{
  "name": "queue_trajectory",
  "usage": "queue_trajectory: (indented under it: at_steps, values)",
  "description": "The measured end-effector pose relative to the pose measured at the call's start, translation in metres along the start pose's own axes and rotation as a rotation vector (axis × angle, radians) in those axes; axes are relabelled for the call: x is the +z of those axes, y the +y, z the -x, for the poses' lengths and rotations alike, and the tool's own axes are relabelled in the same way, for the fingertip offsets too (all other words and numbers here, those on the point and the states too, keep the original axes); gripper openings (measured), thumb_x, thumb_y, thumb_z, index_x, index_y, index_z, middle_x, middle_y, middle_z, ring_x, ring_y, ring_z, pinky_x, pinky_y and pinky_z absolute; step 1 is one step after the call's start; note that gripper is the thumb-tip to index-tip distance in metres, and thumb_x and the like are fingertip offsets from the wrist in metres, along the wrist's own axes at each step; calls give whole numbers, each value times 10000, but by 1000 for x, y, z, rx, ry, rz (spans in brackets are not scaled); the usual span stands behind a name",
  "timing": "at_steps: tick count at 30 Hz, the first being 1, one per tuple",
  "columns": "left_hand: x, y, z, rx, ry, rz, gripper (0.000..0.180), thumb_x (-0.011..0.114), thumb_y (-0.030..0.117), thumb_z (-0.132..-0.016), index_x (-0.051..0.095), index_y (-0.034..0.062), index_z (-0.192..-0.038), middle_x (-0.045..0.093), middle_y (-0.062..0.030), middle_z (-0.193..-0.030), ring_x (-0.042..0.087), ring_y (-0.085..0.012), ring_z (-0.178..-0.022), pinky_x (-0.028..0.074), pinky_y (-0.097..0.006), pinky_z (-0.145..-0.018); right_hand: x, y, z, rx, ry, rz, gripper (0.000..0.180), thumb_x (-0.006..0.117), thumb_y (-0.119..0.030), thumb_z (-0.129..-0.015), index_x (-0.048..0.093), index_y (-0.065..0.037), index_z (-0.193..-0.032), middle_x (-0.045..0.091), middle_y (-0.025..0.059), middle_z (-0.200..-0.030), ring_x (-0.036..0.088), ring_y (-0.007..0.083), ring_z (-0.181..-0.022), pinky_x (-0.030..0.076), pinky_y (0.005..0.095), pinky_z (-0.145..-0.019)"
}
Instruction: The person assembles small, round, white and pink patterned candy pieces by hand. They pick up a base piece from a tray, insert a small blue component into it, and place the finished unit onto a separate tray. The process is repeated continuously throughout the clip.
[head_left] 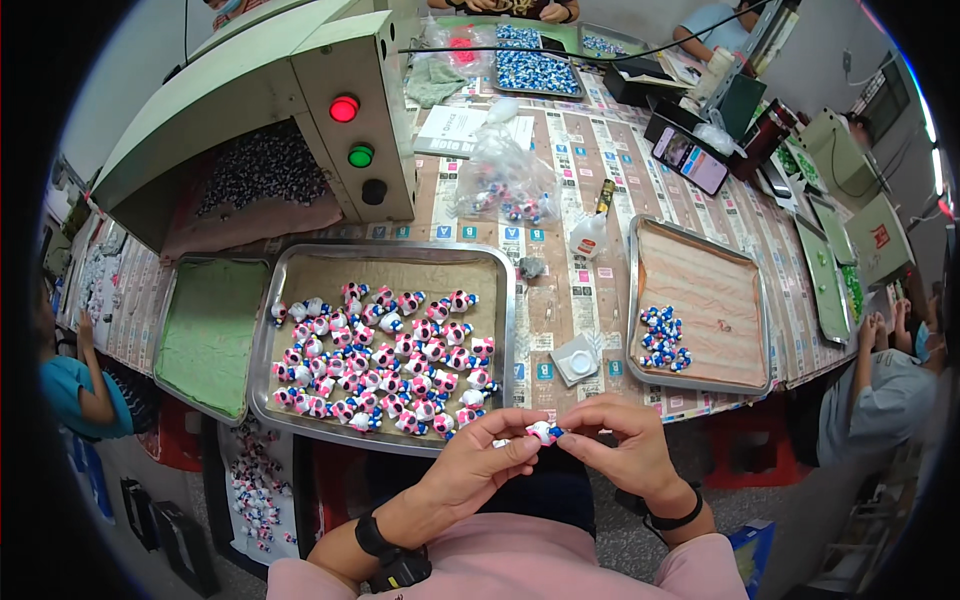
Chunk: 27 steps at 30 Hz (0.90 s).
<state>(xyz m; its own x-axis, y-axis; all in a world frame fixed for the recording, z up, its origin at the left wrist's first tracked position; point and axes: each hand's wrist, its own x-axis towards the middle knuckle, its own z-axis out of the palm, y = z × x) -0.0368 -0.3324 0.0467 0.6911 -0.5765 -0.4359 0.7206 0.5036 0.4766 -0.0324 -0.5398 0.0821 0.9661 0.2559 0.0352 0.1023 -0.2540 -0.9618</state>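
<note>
Close to my body, over the near table edge, a small figurine (pixel 543 432) with a white-and-pink head and blue body is held between both hands. My left hand (pixel 478 452) pinches it at the white-and-pink side. The fingertips of my right hand (pixel 622 442) are closed on its blue side. Ahead and to the left lies a metal tray (pixel 430 262) lined with beige cloth, holding many similar figurines (pixel 385 355). On the right, a second metal tray (pixel 710 300) with a peach cloth carries a small cluster of blue-and-white figurines (pixel 662 338).
A cream machine (pixel 325 75) with red and green buttons stands at the back left. Beside the beige-lined tray lies a green-lined tray (pixel 208 330). Between the trays are a white bottle (pixel 588 238) and a small white dish (pixel 578 360). A propped phone (pixel 690 157) stands farther back. Other people sit around.
</note>
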Motion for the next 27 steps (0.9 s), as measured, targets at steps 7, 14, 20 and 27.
queue_trajectory:
  at_steps: [7,14,20,27]
  values:
    - [3,1,5,56,81,-138,283,708,87,-854,641,30,-1123,624,-3,-861,539,-50,-724,436,-186,-608,-1,-3,1,-79,-49,64,211,760,-10,-760,720,-28,-966,688,92,-897,637,135,-761,508,238,-630]
    - [8,5,8,105,124,-315,264,729,64,-819,655,6,-1066,620,-29,-807,501,-57,-595,387,-188,-494,-1,3,5,-116,-63,-18,219,767,-4,-745,720,-23,-958,696,100,-903,659,166,-790,523,269,-673]
    - [12,20,18,107,140,-515,254,738,102,-824,680,16,-1056,620,14,-763,496,-17,-578,371,-156,-478,-14,-11,-1,-82,-225,-82,163,714,-22,-798,716,-23,-961,699,97,-960,663,202,-873,516,294,-753]
    - [-19,41,32,442,367,-1068,247,771,109,-774,700,30,-996,637,1,-792,452,-19,-575,348,-179,-508,-99,40,6,-30,567,716,186,671,-26,-772,686,-23,-958,682,130,-943,627,295,-870,493,374,-767]
